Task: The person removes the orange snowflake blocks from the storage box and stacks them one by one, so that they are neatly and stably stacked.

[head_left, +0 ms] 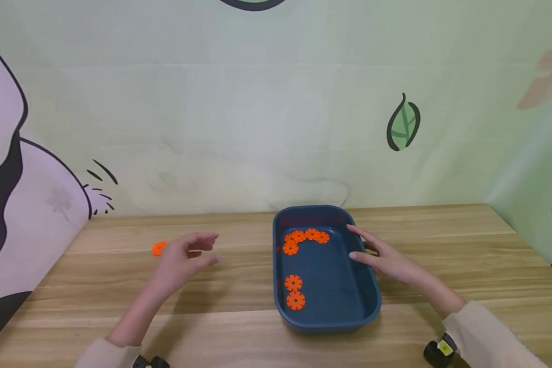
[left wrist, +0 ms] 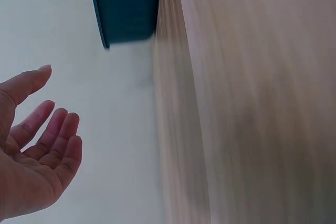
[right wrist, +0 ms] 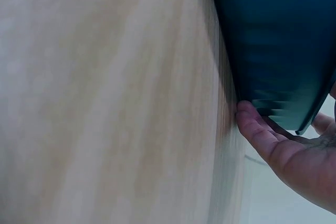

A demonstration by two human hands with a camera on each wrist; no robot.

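Observation:
A deep blue rectangular tub [head_left: 331,276] stands on the table. Several orange notched plastic discs [head_left: 296,300] lie inside it, along its left side and toward the back. My right hand [head_left: 388,260] holds the tub's right wall, with thumb and index finger over the rim. Its other fingers [right wrist: 262,137] press low against the outside, seen in the right wrist view. To the left of the tub, my left hand [head_left: 184,260] hovers with loosely bent fingers and an empty palm. One more orange disc [head_left: 158,248] lies just beyond it, partly covered by the hand.
The wood-grain table [head_left: 230,327] runs back to a pale printed backdrop [head_left: 257,128] with leaf and cartoon drawings. Black wrist cameras [head_left: 439,351] are strapped at both sleeves.

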